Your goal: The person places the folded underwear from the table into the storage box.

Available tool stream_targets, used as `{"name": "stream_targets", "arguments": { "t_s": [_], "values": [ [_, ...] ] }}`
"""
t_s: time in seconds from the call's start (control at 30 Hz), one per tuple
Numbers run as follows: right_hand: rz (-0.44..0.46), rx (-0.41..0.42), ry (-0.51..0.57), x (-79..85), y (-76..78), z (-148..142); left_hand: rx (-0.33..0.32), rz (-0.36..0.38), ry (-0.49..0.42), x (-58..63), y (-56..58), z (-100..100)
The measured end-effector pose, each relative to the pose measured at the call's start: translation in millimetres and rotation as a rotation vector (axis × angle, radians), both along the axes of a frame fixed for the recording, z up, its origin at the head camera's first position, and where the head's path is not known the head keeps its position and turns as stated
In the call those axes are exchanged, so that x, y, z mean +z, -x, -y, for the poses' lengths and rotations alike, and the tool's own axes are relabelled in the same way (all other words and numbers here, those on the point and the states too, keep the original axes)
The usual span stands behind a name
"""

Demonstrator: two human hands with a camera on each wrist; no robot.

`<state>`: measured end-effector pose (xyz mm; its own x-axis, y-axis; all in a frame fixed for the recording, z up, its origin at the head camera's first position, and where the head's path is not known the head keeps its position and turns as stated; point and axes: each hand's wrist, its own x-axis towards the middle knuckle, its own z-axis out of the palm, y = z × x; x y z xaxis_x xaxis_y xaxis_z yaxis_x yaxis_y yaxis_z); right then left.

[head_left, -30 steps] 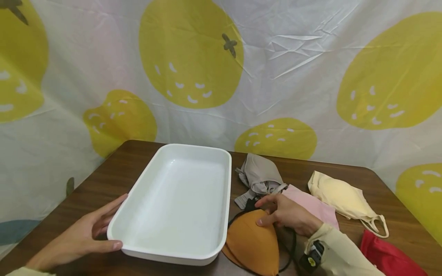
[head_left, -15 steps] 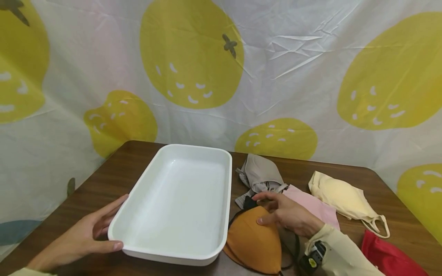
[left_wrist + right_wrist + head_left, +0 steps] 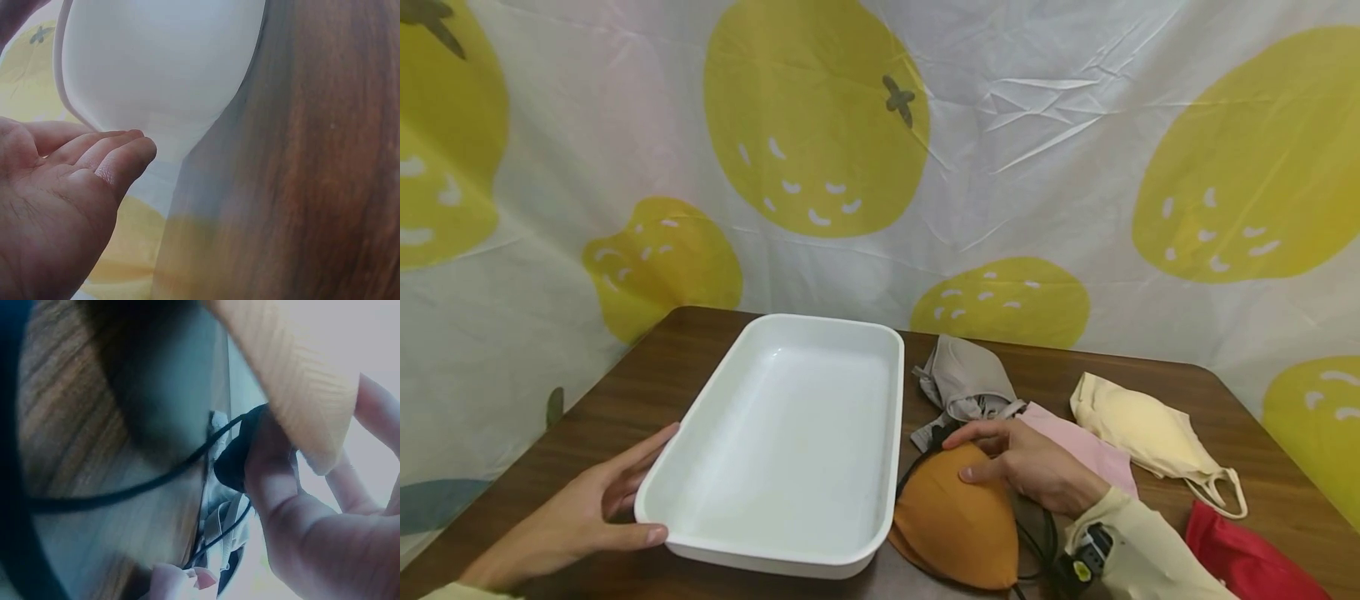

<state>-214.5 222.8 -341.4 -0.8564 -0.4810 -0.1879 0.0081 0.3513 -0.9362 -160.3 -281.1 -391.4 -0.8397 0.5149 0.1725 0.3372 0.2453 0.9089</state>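
A deep white tray (image 3: 797, 433) stands on the table. My left hand (image 3: 572, 508) holds its near left corner, thumb at the front rim and fingers along the outer wall; those fingers (image 3: 128, 159) touch the wall in the left wrist view. To the right of the tray lies an orange bra (image 3: 958, 521) with black edging and thin black straps, folded so that its cups overlap. My right hand (image 3: 1037, 467) pinches its upper edge, thumb on the orange cup (image 3: 300, 381). Some of the right fingertips are hidden behind the fabric.
A grey bra (image 3: 966, 379) lies behind the right hand, beside a pink garment (image 3: 1082, 442) partly covered by that hand. Farther right are a cream bra (image 3: 1138, 421) and a red garment (image 3: 1247, 554). A lemon-print cloth (image 3: 1022, 167) hangs behind the wooden table (image 3: 1187, 379).
My right hand's fingers have closed onto the orange bra's upper edge. The bra has tilted up and shifted slightly to the right. The left hand and the tray have stayed put.
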Motion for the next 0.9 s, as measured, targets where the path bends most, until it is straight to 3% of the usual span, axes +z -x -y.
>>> {"name": "stream_targets", "arguments": {
  "t_s": [0.27, 0.6, 0.77, 0.9],
  "values": [
    [0.082, 0.005, 0.088, 6.1, 0.2, -3.7, 0.001, 0.003, -0.006, -0.6, -0.3, 0.4],
    [-0.001, 0.025, 0.072, 19.2, 1.5, -6.2, 0.014, 0.024, -0.002, -2.0, -0.4, 1.9],
    [-0.019, 0.034, 0.087, 25.3, 3.5, -7.7, 0.053, 0.044, 0.025, -2.7, 0.1, 2.0],
    [-0.019, 0.041, 0.119, 28.6, 5.0, -8.1, 0.046, 0.061, 0.016, -1.9, -0.2, 1.6]
  ]
}}
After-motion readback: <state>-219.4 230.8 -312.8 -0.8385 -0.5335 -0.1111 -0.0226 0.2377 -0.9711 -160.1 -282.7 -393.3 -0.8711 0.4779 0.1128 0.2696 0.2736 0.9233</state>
